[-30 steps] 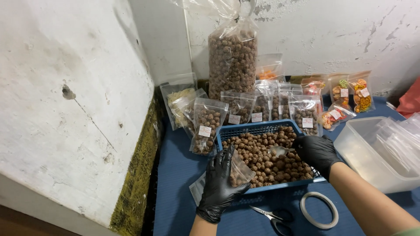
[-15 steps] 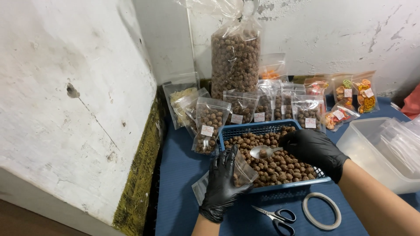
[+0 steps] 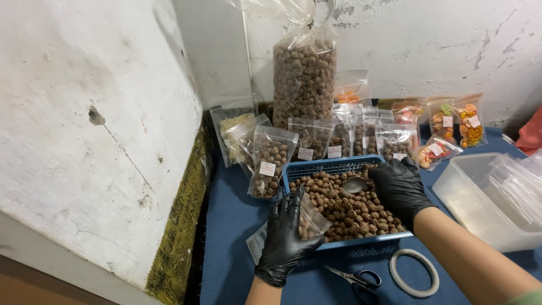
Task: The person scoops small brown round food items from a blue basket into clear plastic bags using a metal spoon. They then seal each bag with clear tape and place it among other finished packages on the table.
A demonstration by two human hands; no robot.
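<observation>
Now left hand [image 3: 285, 237] pinching small pouch [image 3: 310, 217] beside basket [image 3: 316, 169]; right hand [image 3: 402, 189] gripping spoon [image 3: 354, 183] above it.

Filled snack pouches [image 3: 316, 141] crowded behind the blue basket [image 3: 333, 168], blocking the far side. Scissors [image 3: 354, 278] and a tape roll [image 3: 415, 273] lay in front; bare blue tabletop [image 3: 231, 226] stayed open leftward.

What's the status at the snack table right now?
Left hand holds small bag open. Right hand holds spoon over brown balls in blue basket. Nothing in the way.
</observation>
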